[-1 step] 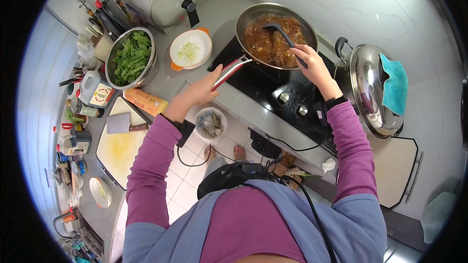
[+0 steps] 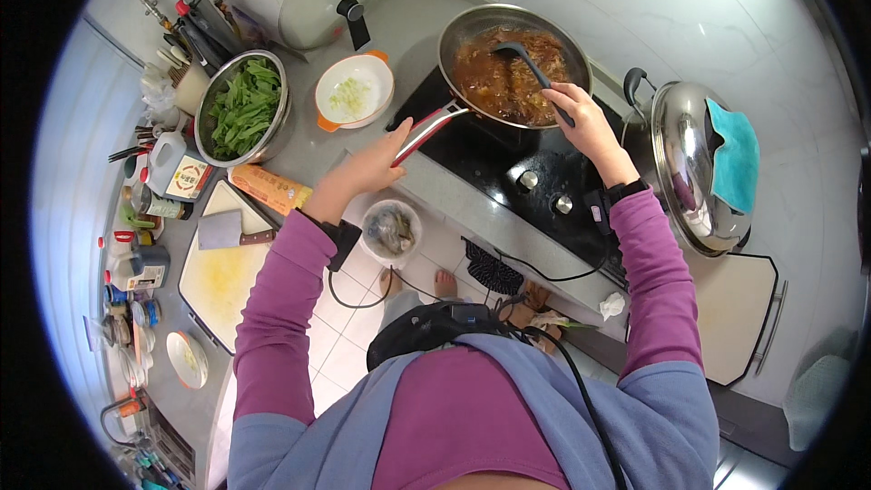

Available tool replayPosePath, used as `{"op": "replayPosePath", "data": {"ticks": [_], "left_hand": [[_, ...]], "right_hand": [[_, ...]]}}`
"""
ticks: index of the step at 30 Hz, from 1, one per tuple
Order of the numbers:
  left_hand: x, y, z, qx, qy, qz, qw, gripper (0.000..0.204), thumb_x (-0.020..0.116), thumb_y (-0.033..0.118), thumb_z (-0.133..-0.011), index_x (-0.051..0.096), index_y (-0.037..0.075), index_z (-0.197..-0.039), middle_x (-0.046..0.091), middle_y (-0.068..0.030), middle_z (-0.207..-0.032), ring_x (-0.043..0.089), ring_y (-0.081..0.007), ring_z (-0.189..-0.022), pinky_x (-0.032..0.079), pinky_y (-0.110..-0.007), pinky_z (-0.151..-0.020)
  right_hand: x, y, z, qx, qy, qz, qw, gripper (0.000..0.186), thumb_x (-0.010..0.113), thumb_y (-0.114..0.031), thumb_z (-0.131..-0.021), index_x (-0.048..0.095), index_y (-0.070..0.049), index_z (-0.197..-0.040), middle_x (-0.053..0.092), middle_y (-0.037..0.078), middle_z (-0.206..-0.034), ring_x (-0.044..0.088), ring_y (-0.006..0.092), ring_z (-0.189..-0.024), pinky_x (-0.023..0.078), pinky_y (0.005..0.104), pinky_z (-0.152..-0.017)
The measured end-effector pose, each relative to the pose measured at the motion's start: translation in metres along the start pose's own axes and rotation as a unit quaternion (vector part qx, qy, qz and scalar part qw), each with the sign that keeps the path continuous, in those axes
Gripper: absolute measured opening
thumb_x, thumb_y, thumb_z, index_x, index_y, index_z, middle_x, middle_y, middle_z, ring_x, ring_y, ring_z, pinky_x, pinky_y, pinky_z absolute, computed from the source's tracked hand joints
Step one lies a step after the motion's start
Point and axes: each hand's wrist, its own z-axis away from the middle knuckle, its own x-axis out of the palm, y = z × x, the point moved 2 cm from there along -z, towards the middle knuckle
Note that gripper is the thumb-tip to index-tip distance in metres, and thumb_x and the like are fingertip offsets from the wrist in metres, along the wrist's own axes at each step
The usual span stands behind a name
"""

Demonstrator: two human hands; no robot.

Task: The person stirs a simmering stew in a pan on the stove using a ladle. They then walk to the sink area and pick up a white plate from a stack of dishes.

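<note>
A steel frying pan (image 2: pixel 481 77) with brown, bubbling sauce and food sits at the back of the black induction hob (image 2: pixel 490 172). My left hand (image 2: pixel 372 161) grips the pan's red and steel handle (image 2: pixel 425 132). In my right hand (image 2: pixel 581 121) is a black spatula (image 2: pixel 531 68), its head down in the sauce. Left of the pan, a white and orange dish (image 2: pixel 355 88) holds pale chopped pieces. Beside that, a steel bowl (image 2: pixel 243 110) is full of green leaves.
A large lidded pot (image 2: pixel 676 168) with a turquoise cloth stands right of the hob. A glass lid (image 2: pixel 318 0) leans behind the dish. At left are a board (image 2: pixel 218 272) with a cleaver (image 2: pixel 220 229) and several bottles. A bin (image 2: pixel 390 231) stands below.
</note>
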Motion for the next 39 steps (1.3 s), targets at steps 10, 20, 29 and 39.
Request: {"op": "replayPosePath", "data": {"ticks": [10,20,29,39], "left_hand": [[-0.024,-0.031,-0.015,0.042,-0.045,-0.029,0.998,0.088,0.068,0.012,-0.082,0.014,0.004,-0.152,0.044,-0.0275,-0.139,0.049,-0.0391,-0.123,0.04,-0.04,-0.101],[-0.055,-0.054,-0.028,0.09,-0.071,-0.036,0.993,0.082,0.066,0.013,-0.081,0.02,-0.001,-0.147,0.052,-0.0305,-0.126,0.056,-0.0412,-0.112,0.045,-0.043,-0.093],[-0.062,-0.057,-0.032,0.082,-0.073,-0.051,0.993,0.08,0.063,0.011,-0.082,0.02,-0.001,-0.148,0.05,-0.0294,-0.132,0.051,-0.0402,-0.12,0.043,-0.04,-0.1],[-0.039,-0.037,-0.025,-0.016,0.093,-0.215,0.972,0.04,0.063,0.01,-0.081,0.044,0.004,-0.115,0.066,-0.0191,-0.091,0.065,-0.0401,-0.085,0.051,-0.051,-0.073]], "right_hand": [[-0.015,-0.048,0.027,0.057,0.027,0.029,0.998,0.032,0.066,-0.001,-0.079,0.065,-0.004,-0.111,0.062,0.014,-0.11,0.062,0.0321,-0.103,0.053,0.0385,-0.088],[0.002,-0.128,0.032,0.098,0.047,0.046,0.993,0.031,0.069,-0.001,-0.078,0.065,-0.002,-0.109,0.062,0.014,-0.107,0.062,0.0319,-0.1,0.053,0.0384,-0.087],[-0.008,-0.122,0.034,0.184,0.029,-0.074,0.98,0.038,0.073,-0.009,-0.082,0.064,-0.005,-0.118,0.056,0.014,-0.124,0.063,0.0261,-0.106,0.053,0.0344,-0.086],[-0.034,-0.09,0.067,0.368,-0.044,-0.248,0.895,0.05,0.064,-0.01,-0.081,0.056,0.001,-0.129,0.057,0.02,-0.13,0.061,0.0262,-0.114,0.046,0.0325,-0.095]]}}
